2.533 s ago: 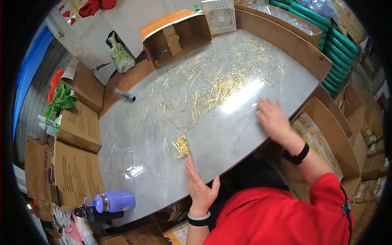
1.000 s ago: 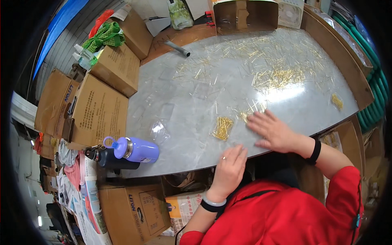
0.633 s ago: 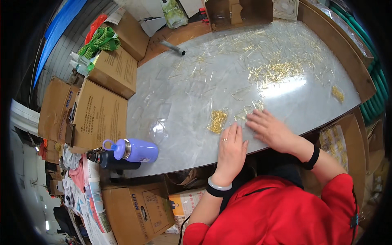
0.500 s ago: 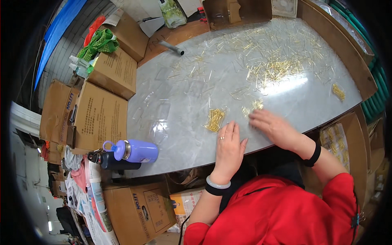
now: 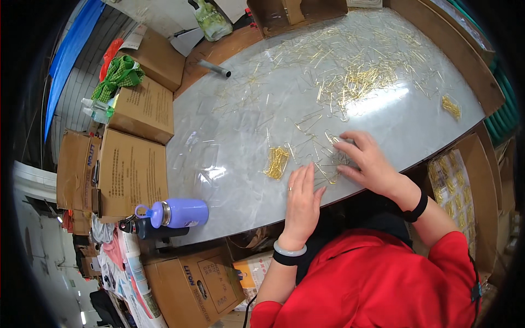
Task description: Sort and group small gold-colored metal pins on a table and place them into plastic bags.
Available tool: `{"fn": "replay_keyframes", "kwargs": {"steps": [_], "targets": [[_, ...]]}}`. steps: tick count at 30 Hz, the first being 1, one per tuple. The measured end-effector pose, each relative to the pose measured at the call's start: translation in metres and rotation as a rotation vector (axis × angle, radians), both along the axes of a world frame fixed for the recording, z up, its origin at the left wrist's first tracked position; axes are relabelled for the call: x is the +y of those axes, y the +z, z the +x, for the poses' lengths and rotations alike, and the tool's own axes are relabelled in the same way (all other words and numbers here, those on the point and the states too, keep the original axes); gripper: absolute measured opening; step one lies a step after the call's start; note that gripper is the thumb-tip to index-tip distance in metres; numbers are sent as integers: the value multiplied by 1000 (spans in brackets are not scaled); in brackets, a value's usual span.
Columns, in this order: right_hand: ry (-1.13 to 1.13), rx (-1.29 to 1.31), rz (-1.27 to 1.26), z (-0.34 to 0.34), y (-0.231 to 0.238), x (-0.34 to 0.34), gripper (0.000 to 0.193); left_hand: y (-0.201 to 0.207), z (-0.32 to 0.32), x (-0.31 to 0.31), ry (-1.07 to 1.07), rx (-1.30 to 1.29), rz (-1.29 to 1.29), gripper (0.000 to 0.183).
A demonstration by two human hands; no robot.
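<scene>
My left hand (image 5: 302,203) rests near the table's front edge, fingers stretched out and holding nothing. To its right, my right hand (image 5: 367,164) bends over a few loose gold wire hooks (image 5: 326,173), thumb and fingers apart, with nothing visibly gripped. Some hooks lie between the two hands, close to the fingertips. A neat bundle of gold hooks (image 5: 278,163) lies just beyond my left fingertips, seemingly in a clear plastic bag. Farther back, a large loose heap of gold hooks (image 5: 361,82) spreads over the grey tabletop (image 5: 240,180).
A bagged bundle (image 5: 451,107) lies at the right edge. Clear plastic bags (image 5: 210,156) lie on the left. A purple bottle (image 5: 186,213) stands beside cardboard boxes (image 5: 134,167). A metal tube (image 5: 214,68) sits at the back left. An open carton (image 5: 451,186) below right holds packed bags.
My right hand has drawn slightly nearer with its fingers more spread. The hooks beside it now lie scattered between my hands. My left hand stays nearly in place; the view has shifted slightly.
</scene>
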State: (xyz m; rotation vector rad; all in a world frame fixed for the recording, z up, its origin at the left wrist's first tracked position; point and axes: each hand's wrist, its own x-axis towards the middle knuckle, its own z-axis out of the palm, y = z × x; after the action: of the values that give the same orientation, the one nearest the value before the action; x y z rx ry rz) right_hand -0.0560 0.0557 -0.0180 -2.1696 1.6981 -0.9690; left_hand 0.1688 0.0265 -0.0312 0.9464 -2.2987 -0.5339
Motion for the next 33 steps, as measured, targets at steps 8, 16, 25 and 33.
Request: {"fn": "replay_keyframes", "kwargs": {"steps": [8,16,25,33], "targets": [[237,211,1,15,0,-5,49,-1,-1,-1,96,-2,-5,65],[535,76,-80,5,-1,-11,35,0,0,-7,-23,-79,-25,63],[169,-2,-100,4,0,4,39,0,-3,-7,-83,1,55,60],[27,38,-119,12,2,8,39,-6,-2,-3,20,-65,-22,62]]}}
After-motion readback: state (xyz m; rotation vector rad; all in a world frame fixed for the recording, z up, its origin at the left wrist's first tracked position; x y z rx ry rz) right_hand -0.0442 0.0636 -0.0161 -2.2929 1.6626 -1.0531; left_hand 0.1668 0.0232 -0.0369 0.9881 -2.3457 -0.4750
